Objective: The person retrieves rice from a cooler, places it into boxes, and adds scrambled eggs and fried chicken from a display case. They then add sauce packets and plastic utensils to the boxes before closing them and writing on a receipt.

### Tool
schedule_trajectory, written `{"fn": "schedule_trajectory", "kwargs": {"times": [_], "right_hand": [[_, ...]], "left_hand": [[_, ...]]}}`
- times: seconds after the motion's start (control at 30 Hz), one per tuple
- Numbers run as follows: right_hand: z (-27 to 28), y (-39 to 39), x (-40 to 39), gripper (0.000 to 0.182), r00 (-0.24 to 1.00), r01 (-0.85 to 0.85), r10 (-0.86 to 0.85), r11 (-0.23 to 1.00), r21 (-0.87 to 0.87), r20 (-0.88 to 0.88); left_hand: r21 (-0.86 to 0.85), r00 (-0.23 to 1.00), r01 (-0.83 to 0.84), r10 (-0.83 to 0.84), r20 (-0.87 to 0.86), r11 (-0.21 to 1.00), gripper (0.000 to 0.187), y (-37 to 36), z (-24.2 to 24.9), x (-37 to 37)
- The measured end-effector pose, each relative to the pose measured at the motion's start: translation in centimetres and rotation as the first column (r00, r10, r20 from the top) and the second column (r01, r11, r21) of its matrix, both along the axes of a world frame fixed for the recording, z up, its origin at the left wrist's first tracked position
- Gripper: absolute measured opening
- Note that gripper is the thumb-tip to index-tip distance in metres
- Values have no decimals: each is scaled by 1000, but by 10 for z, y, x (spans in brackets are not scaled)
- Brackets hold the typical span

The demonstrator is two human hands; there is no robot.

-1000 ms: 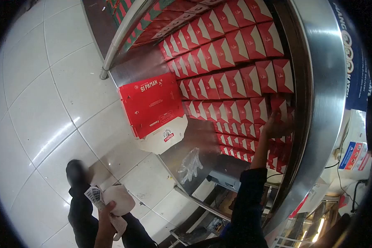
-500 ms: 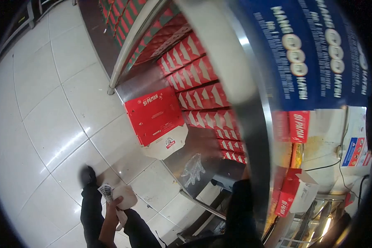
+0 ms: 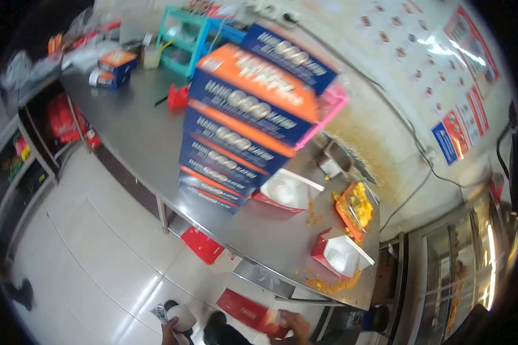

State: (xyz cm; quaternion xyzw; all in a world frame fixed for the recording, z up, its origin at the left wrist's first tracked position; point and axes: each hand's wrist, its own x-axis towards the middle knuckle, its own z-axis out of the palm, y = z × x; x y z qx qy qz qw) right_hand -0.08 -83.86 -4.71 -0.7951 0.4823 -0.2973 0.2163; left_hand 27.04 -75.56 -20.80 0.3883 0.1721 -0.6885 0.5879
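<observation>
At the bottom edge, my left hand (image 3: 170, 332) is closed around a printed paper slip (image 3: 159, 313) and a pale rounded item (image 3: 181, 317), whose exact nature I cannot make out. Further right, my right hand (image 3: 295, 326) reaches in at the right end of a red carton (image 3: 244, 306) below the table edge. Its fingers are smeared, so whether they grip the carton is unclear.
A steel table (image 3: 138, 149) carries a tall stack of blue-and-orange boxes (image 3: 236, 129), two red-and-white open boxes (image 3: 285, 191) (image 3: 341, 256), an orange tray (image 3: 355, 211) of yellow food and a teal rack (image 3: 181, 43). A glass cabinet (image 3: 457, 264) stands at right.
The view has swung up and round to show the tabletop. My right hand, mostly hidden behind the table edge before, now shows beside the red carton. My left hand still holds the slip and pale item.
</observation>
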Motion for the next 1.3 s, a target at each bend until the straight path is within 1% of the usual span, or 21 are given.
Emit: {"fn": "schedule_trajectory", "kwargs": {"times": [0.03, 0.1, 0.17, 0.2, 0.23, 0.27, 0.3, 0.37, 0.43, 0.47, 0.53, 0.57, 0.63, 0.67, 0.7, 0.77, 0.9, 1.03, 1.13, 1.2, 1.3], "right_hand": [[18, -1, -7, 61, 984, 76, -84, 996, -56, -155], [64, -19, 3, 59, 980, 198, -200, 974, -110, -1], [105, -46, 23, 61, 961, 253, -277, 875, -412, 1], [112, -60, 29, 60, 933, 260, -349, 820, -510, -85], [107, -76, 32, 60, 890, 251, -424, 762, -597, -167], [90, -94, 36, 63, 870, 240, -441, 769, -592, -219], [70, -113, 43, 65, 849, 227, -452, 780, -583, -274], [43, -140, 69, 74, 822, 188, -293, 949, -253, -488], [17, -147, 87, 84, 895, 50, -112, 987, -153, -431], [4, -156, 84, 84, 901, 51, -105, 989, -138, -422], [-14, -182, 73, 68, 944, -52, 104, 984, 168, -313], [-9, -195, 60, 68, 944, -63, 117, 981, 181, -308], [1, -220, 17, 60, 932, -361, 359, 902, 237, 51], [10, -225, 1, 61, 881, -462, 471, 839, 287, 41], [7, -221, -6, 61, 880, -464, 471, 832, 303, 57], [0, -215, -17, 65, 859, -415, 432, 902, 121, -275], [4, -231, -11, 73, 818, -425, 506, 853, 304, -275], [-13, -247, 5, 76, 821, -498, 543, 833, 242, -179], [-21, -254, 11, 81, 842, -494, 523, 846, 202, -131], [-18, -256, 13, 82, 858, -468, 499, 857, 213, -119], [-1, -254, 10, 91, 832, -397, 471, 875, 278, -293]], "left_hand": [[-25, 992, 110, -108, 58, 994, 59, 1, 2, 16], [-94, 962, 101, -74, 263, 990, 60, -8, 13, 28], [-129, 928, 172, -117, 353, 977, 60, -29, 44, 39], [-144, 899, 213, -136, 415, 966, 60, -38, 55, 43], [-186, 914, 138, -53, 401, 973, 54, -50, 53, 44], [-181, 888, 172, -73, 454, 968, 56, -62, 52, 46], [-171, 859, 201, -90, 503, 964, 59, -75, 59, 45], [-193, 869, 213, -96, 485, 958, 55, -106, 77, 36], [-203, 882, 210, -96, 462, 956, 52, -136, 92, 22], [-197, 868, 246, -125, 481, 949, 52, -148, 95, 13], [-182, 855, 265, -143, 499, 947, 51, -171, 99, -10], [-203, 866, 273, -149, 477, 940, 51, -180, 100, -23], [-194, 876, 283, -172, 450, 939, 51, -192, 94, -46], [-206, 875, 297, -180, 449, 932, 51, -196, 89, -55], [-223, 874, 310, -185, 449, 924, 52, -198, 85, -63], [-190, 849, 314, -185, 494, 930, 56, -202, 89, -78], [-205, 841, 292, -149, 520, 934, 65, -206, 91, -91], [-201, 904, 226, -129, 407, 953, 65, -210, 113, -97], [-242, 775, 290, -79, 627, 926, 63, -225, 110, -103], [-228, 758, 295, -82, 647, 928, 63, -231, 117, -103], [-235, 732, 326, -88, 675, 916, 63, -234, 114, -98]]}}
